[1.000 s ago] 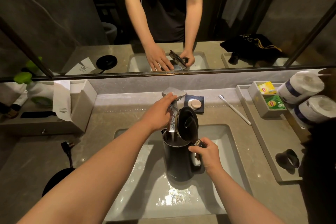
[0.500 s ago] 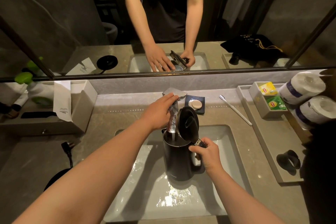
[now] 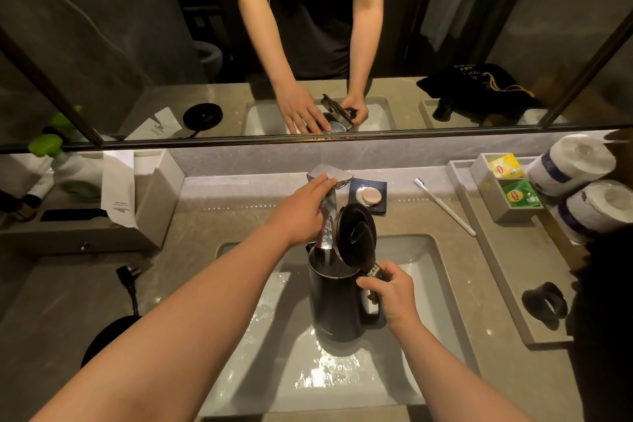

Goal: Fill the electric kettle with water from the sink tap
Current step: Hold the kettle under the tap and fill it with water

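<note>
A black electric kettle stands upright in the white sink basin, its lid hinged open and tilted up. My right hand is closed around the kettle's handle. A chrome tap reaches over the kettle's mouth, and a thin stream of water runs from its spout into the kettle. My left hand rests on the tap's lever, fingers laid over its top. Water glistens on the basin floor in front of the kettle.
The kettle's round black base and plug lie on the counter left of the sink. A soap dish and toothbrush sit behind. A tray on the right holds tea bags, paper rolls and a black holder. A mirror rises behind.
Almost nothing differs: both hands and the kettle hold their places while water keeps running from the tap into the kettle.
</note>
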Tool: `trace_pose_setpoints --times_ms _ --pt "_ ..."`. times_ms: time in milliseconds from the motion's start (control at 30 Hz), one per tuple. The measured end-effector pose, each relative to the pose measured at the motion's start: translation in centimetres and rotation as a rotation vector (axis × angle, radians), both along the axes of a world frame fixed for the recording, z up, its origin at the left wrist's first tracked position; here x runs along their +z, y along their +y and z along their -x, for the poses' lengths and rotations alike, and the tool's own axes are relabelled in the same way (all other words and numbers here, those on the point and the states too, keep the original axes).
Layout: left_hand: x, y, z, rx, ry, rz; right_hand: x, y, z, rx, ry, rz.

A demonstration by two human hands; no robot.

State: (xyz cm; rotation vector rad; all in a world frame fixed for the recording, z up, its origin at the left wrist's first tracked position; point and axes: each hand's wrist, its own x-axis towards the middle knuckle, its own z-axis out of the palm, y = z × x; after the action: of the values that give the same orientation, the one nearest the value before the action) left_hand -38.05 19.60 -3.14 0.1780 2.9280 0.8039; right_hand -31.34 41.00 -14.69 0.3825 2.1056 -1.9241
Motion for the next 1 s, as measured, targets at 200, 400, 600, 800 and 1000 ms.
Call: trace_pose_setpoints --times_ms 200,400,600,800,1000 --pt "-0.16 -0.07 0.08 0.001 -0.012 -0.013 0.08 0.16 -0.07 -0.006 -0.003 0.025" --pt "-0.24 0.1 0.17 0.018 0.015 0.001 0.34 0.21 -0.09 -0.006 -0.002 0.031" --pt "-0.22 0.05 0.18 0.014 0.037 0.007 0.28 0.37 0.0 0.001 -0.002 0.015" --pt "-0.19 -0.01 0.35 0.021 0.022 0.018 0.18 0.37 0.04 0.0 0.001 0.012" --pt "-0.28 -0.04 0.21 0.027 0.009 0.013 0.04 0.24 0.14 -0.003 0.0 0.016"
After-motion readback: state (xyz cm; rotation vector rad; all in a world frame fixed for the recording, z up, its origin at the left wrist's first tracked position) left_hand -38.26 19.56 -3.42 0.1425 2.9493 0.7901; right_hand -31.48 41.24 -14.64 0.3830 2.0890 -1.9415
